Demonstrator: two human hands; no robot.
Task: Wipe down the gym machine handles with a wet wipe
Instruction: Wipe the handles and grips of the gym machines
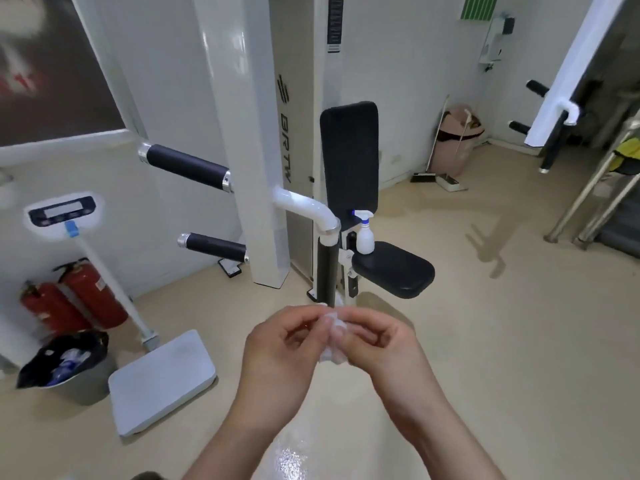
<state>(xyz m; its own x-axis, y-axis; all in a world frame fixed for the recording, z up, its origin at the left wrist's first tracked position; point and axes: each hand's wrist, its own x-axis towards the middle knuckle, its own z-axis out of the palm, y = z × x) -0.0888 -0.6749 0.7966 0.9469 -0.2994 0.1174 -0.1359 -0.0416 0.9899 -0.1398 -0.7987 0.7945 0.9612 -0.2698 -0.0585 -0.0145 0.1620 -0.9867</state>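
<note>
A crumpled white wet wipe [333,336] hangs between my two hands, low in the middle of the view. My left hand [280,348] pinches its upper edge from the left and my right hand [377,348] pinches it from the right. Just beyond my fingers stands a white gym machine with a vertical black handle [328,271] on a curved white arm. Two more black handles stick out to the left of the white column, an upper one [187,166] and a lower one [214,247]. None of the handles is touched.
A white spray bottle [365,237] stands on the machine's black seat [394,271]. Left of the machine are a white floor scale [162,375], two red fire extinguishers [93,296] and a grey bin with a black bag [69,365]. A pink bin [455,140] stands at the back.
</note>
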